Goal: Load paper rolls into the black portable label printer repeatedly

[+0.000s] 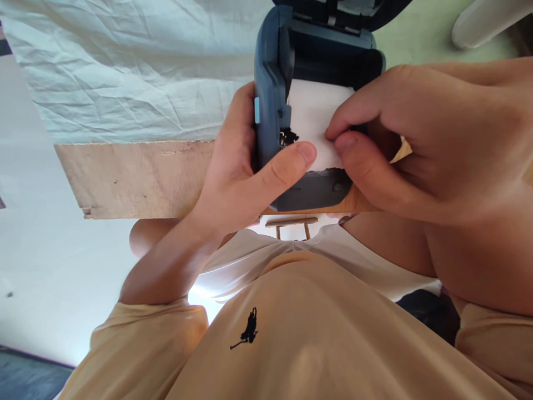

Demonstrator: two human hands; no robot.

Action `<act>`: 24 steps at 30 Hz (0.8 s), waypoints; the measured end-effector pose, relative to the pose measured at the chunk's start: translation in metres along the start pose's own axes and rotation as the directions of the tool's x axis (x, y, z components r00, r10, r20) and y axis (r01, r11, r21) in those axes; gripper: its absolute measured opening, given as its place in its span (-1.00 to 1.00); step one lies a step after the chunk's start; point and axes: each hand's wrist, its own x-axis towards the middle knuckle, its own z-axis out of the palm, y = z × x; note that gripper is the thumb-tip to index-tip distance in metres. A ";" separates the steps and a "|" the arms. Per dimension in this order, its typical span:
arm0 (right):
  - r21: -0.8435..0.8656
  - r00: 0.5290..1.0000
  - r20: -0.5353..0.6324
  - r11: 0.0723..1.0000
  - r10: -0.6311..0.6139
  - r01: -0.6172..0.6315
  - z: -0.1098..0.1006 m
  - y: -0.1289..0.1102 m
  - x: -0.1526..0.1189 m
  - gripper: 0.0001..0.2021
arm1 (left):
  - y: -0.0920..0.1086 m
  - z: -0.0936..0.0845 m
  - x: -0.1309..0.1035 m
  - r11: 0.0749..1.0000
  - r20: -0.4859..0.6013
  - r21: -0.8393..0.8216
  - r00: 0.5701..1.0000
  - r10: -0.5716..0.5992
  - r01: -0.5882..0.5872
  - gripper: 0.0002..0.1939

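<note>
A dark blue device lies with its black lid raised at the far side. White paper fills its compartment, with a ragged near edge by the dark front panel. My left hand wraps round the device's left side, its thumb resting over the paper's lower left. From the right, my right hand pinches the paper between thumb and forefinger. Its other fingers are curled and partly hidden. Small black parts show inside the device beside my left thumb.
A pale crumpled cloth covers the surface to the left and behind. In front of it runs a bare wooden board edge. A white cylindrical object is at the top right. My legs are below the board.
</note>
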 end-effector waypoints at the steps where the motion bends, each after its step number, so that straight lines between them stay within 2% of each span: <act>1: 0.001 1.000 -0.002 1.000 0.004 -0.004 0.000 0.000 0.000 -0.73 | 0.000 0.000 0.000 1.000 0.001 -0.003 1.000 -0.005 0.005 -0.09; 11: 0.025 0.999 -0.034 0.999 -0.023 0.024 -0.001 0.000 0.000 -0.75 | -0.001 0.000 0.000 1.000 0.016 -0.028 1.000 0.012 -0.012 -0.19; 19: 0.006 1.000 0.000 1.000 0.006 -0.006 0.000 -0.001 0.002 -0.73 | -0.001 -0.001 -0.002 1.000 0.030 -0.016 0.999 0.025 -0.024 -0.25; 24: 0.034 0.999 -0.036 0.999 0.016 -0.015 -0.001 0.001 0.001 -0.75 | 0.000 0.000 -0.001 1.000 0.017 -0.030 1.000 0.007 -0.006 -0.16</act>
